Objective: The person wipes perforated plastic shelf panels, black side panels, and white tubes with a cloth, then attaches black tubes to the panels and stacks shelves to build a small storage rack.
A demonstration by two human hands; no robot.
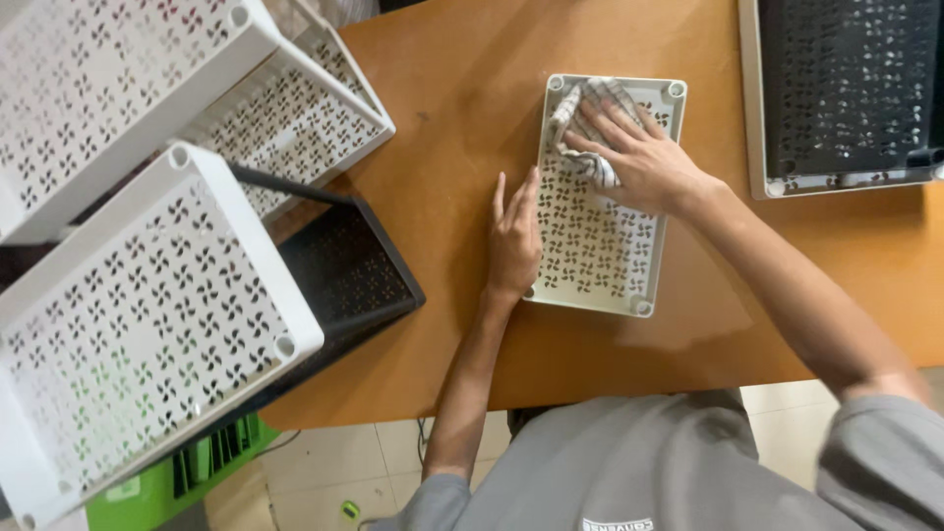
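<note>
Seen from above, a person in a grey shirt leans over an orange-brown wooden table. Near the middle of it lies a white rectangular plastic tray perforated with small pinwheel-shaped holes, flat on the table with its short ends pointing far and near. The right hand lies flat on the far end of the tray, fingers spread, pressing a crumpled grey-and-white checked cloth against the surface (the grip is a flat press, not a pinch). The left hand rests edge-on against the tray's left side, fingers straight and together, closed on nothing. At the left of the scene rises a white perforated plastic shelving rack of the same pattern, with a black perforated tray lying just beside it. At the far right corner sits a black perforated tray nested in a white frame.
</note>
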